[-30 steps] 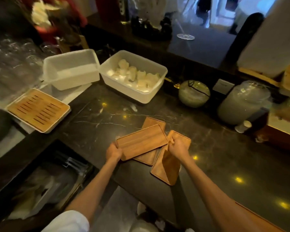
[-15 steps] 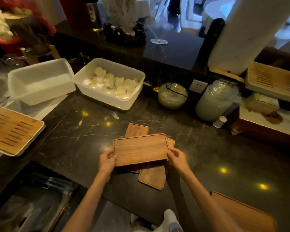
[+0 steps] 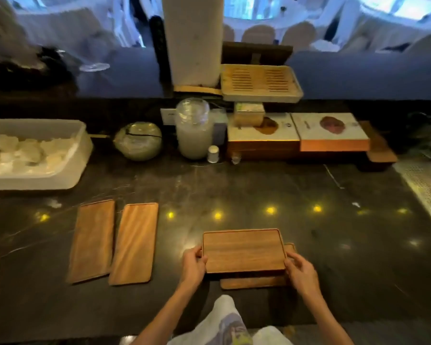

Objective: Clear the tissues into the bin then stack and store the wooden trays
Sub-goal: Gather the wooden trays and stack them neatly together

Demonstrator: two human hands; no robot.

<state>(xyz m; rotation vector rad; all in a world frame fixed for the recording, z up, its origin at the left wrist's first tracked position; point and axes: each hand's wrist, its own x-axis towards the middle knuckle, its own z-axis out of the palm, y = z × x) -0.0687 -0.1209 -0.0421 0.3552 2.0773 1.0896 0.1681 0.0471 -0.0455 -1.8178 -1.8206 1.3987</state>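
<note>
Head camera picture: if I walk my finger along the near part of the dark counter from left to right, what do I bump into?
Long wooden tray → second long wooden tray → left hand → held wooden tray → right hand.

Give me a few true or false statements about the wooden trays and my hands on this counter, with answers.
1. Both hands, left hand and right hand, grip the top tray by its short ends. True.
2. The top tray sits over another tray. True.
3. The two long trays on the left are stacked. False: they lie side by side.
4. The white tub is empty. False: it holds white wads.
</note>
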